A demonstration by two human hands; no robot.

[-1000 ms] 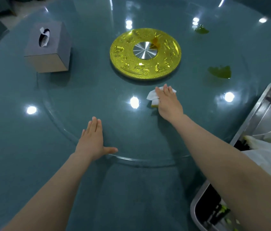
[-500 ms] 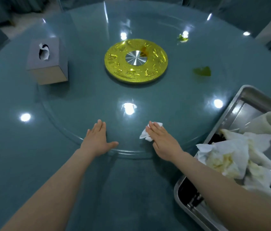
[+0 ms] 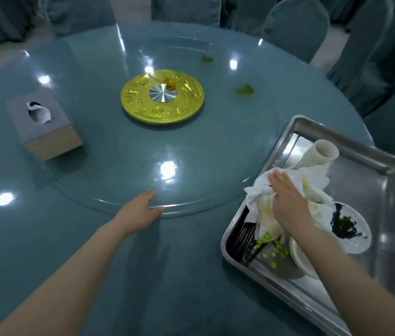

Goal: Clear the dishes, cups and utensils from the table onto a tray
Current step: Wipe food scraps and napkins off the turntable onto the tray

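Since a half-second ago, right hand (image 3: 288,202) swung off the glass turntable (image 3: 123,166) onto the metal tray (image 3: 385,180), carrying the wad along. Fingers now extended flat, pressing the crumpled napkins (image 3: 262,190) into the heap; no curl around anything visible. Left hand (image 3: 140,212) flat and spread on the turntable's near rim, holding nothing. On the tray: one ribbed cup (image 3: 322,154) lying on its side, one soiled plate (image 3: 351,226), one bowl (image 3: 300,260), dark forks (image 3: 245,238). Across the surface (image 3: 22,238): one tissue box (image 3: 43,124), one gold disc (image 3: 162,97), two green scraps (image 3: 244,89). Tray at the right edge, broad bare stretch ahead.
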